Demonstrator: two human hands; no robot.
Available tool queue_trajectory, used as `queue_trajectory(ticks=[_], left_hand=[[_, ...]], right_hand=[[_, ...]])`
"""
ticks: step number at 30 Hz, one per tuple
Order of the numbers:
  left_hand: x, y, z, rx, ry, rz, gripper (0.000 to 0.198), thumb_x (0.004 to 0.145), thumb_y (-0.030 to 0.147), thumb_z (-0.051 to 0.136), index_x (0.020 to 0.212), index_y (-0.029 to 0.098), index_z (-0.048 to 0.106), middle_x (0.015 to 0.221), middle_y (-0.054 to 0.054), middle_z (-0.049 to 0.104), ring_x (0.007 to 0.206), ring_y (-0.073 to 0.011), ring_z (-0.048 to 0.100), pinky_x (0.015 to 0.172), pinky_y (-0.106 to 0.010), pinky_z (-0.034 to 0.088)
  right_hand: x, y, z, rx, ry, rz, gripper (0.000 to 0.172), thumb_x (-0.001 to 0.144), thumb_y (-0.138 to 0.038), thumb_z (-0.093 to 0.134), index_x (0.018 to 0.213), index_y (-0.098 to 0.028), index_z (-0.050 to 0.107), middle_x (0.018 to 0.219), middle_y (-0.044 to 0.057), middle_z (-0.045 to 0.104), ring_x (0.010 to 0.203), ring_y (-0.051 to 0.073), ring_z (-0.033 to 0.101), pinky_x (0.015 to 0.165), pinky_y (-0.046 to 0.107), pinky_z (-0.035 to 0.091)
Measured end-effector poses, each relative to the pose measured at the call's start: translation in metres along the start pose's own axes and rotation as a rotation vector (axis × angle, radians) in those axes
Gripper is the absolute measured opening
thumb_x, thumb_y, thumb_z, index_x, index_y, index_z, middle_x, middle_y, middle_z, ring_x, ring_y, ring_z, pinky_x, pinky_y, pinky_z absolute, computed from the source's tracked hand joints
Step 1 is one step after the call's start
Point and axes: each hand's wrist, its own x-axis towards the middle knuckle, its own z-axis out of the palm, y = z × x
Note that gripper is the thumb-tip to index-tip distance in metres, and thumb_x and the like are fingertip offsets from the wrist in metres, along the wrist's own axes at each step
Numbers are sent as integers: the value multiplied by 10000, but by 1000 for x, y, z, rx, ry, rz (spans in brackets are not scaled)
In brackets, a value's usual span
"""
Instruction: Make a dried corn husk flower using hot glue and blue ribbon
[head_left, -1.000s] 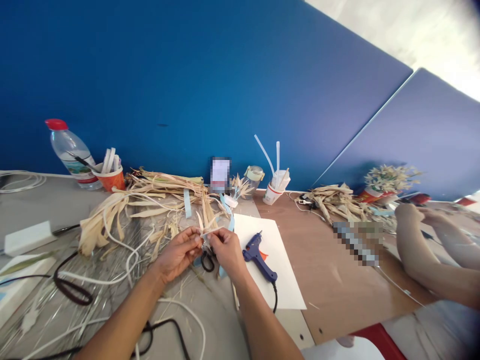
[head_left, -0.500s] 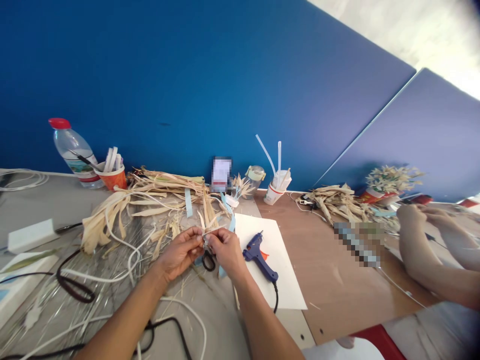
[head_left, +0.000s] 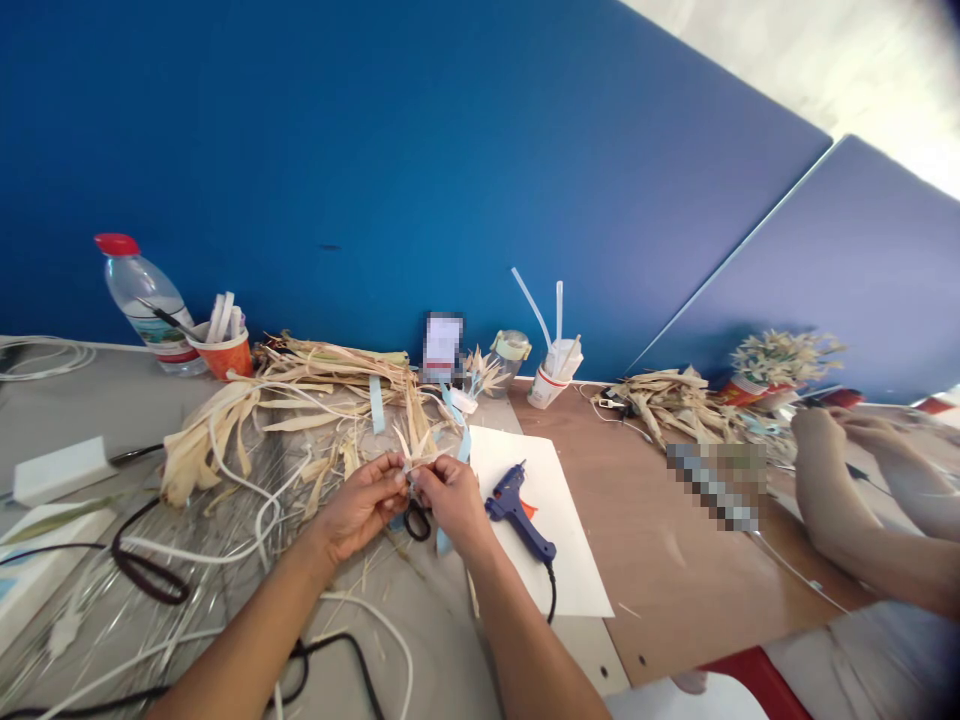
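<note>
My left hand (head_left: 373, 500) and my right hand (head_left: 454, 492) meet above the table, fingers closed in a pinch. Between their fingertips is a small flower of pale dried corn husk (head_left: 414, 452), its pointed petals fanning upward. Its lower end is hidden by my fingers. Just under my hands, the black handle loops of a pair of scissors (head_left: 418, 522) show. To the right of my right hand, a dark blue hot glue gun (head_left: 517, 508) lies on a sheet of white paper (head_left: 577, 570).
Dried corn husks (head_left: 202, 440) and white cables (head_left: 262, 520) spread across the left side. Along the blue partition stand a water bottle (head_left: 146, 310), an orange paper cup (head_left: 225, 355), a phone (head_left: 442, 348) and a cup with glue sticks (head_left: 547, 388). Another person's hands (head_left: 832, 440) are at far right.
The husk petals between my fingertips now stand up and spread more visibly; before, mostly a thin pale strip showed there. My hands have stayed in nearly the same place.
</note>
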Motion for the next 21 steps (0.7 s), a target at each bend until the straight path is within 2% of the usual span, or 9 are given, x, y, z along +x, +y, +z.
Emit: queue_trajectory(ticks=[7,16,21], left_hand=[[1,-1,0,17,35,39,228,614,127,805,759,142,630,597,17,573,480,-34,437,482,-139,370],[1,-1,4,80,110,119,218,572,159,829,692,139,648,595,26,580,489,-34,445,482,-138,373],[3,-1,1,40,122,129,206,571,145,828,681,133,654,568,22,584,478,-30,442,483,-135,380]], right_hand=[[3,5,1,65,-21,6,174,699,-320,576,614,-170,557,445,-65,465,407,71,365,432,206,286],[2,-2,1,-24,-19,-1,167,709,-301,555,643,-156,606,446,-60,463,413,83,392,438,215,297],[2,-4,-2,-11,-20,34,141,691,-299,579,678,-160,598,456,-68,463,413,78,379,438,210,299]])
